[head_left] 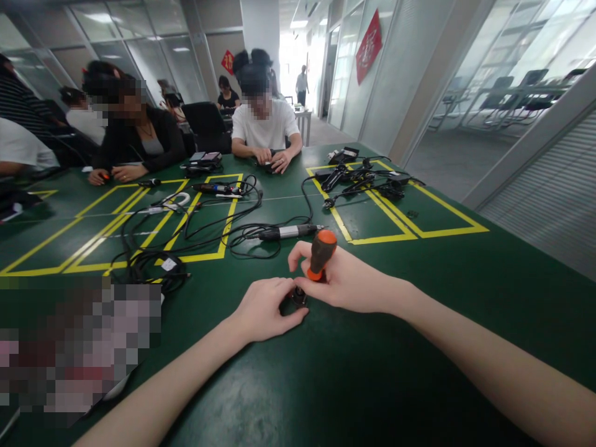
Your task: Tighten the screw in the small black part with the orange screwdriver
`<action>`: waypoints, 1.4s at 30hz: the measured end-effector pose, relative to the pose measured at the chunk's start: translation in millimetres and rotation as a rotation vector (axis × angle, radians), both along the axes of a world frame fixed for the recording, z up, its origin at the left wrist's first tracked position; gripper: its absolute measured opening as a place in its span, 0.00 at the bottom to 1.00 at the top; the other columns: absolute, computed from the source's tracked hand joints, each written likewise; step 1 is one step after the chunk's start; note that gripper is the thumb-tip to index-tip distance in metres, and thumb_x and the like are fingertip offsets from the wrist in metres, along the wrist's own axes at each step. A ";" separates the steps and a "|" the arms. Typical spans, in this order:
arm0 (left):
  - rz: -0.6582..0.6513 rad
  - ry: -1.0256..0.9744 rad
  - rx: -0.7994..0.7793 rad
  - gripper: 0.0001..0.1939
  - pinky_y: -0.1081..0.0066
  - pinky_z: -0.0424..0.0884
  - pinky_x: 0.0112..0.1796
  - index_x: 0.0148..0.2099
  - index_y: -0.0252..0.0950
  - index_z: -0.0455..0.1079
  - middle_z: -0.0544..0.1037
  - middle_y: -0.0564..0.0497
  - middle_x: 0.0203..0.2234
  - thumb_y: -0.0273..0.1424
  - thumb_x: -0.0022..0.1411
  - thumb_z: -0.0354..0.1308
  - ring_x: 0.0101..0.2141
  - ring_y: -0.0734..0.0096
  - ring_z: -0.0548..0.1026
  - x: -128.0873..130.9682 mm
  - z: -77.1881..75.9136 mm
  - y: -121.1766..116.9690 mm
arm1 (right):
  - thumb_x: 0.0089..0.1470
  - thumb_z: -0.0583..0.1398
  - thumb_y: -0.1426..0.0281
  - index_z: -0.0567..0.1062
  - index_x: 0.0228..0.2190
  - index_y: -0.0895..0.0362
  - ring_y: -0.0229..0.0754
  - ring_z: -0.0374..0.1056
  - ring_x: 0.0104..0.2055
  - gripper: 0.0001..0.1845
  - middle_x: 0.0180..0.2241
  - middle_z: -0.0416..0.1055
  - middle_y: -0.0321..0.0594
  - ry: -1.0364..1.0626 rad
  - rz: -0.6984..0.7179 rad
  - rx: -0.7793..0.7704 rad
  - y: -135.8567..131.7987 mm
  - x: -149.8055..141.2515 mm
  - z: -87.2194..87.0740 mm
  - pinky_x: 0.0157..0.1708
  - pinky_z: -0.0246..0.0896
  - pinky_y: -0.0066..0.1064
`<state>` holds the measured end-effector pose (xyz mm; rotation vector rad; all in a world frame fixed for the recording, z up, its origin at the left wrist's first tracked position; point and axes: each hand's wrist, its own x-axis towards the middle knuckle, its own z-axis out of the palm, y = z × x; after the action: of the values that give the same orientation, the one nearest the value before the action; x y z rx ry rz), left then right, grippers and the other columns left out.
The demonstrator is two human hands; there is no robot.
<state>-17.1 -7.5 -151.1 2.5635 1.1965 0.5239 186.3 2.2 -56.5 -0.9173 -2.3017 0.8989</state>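
Smooth dark-green worktop [372,379] lies nearest the camera. Left hand [263,310] has its grip curled around a small dark part [300,298] standing on it; just right, the right hand's [356,282] grip holds a bulbous orange-and-black screwdriver [323,253], steeply tilted long axis pointing down-left toward the part, tip hidden.

head camera | faces forward and down | fingers [283,285] at close range | table [442,282] beyond

Bare left hand [264,310]: palm down, thumb [293,320] and fingers [278,285] curved. Bare right hand [349,279]: right of the left hand, fingers curled.
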 end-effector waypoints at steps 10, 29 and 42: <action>-0.012 0.002 -0.005 0.11 0.69 0.65 0.32 0.36 0.38 0.68 0.79 0.52 0.29 0.38 0.62 0.65 0.30 0.64 0.77 0.2 0.5 1.3 | 0.51 0.61 0.81 0.69 0.35 0.57 0.34 0.59 0.25 0.11 0.25 0.64 0.28 0.023 -0.012 -0.053 0.8 -0.9 -0.9 0.28 0.56 0.27; -0.013 0.006 0.002 0.11 0.70 0.66 0.32 0.36 0.38 0.70 0.78 0.52 0.30 0.40 0.64 0.63 0.31 0.65 0.77 -0.3 0.2 2.2 | 0.58 0.64 0.68 0.73 0.32 0.59 0.39 0.65 0.31 0.07 0.30 0.71 0.37 -0.069 0.080 -0.028 5.4 7.1 6.5 0.33 0.60 0.30; -0.015 0.010 -0.014 0.12 0.71 0.64 0.30 0.37 0.38 0.69 0.76 0.54 0.27 0.40 0.63 0.65 0.28 0.67 0.75 -0.8 1.3 2.1 | 0.59 0.62 0.76 0.75 0.36 0.59 0.35 0.64 0.28 0.02 0.29 0.70 0.34 -0.034 0.093 -0.069 6.7 6.6 9.4 0.30 0.59 0.27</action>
<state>-18.0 -5.5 -149.8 2.5641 1.1789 0.4980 192.9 8.9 -47.0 -0.8667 -2.3716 1.0148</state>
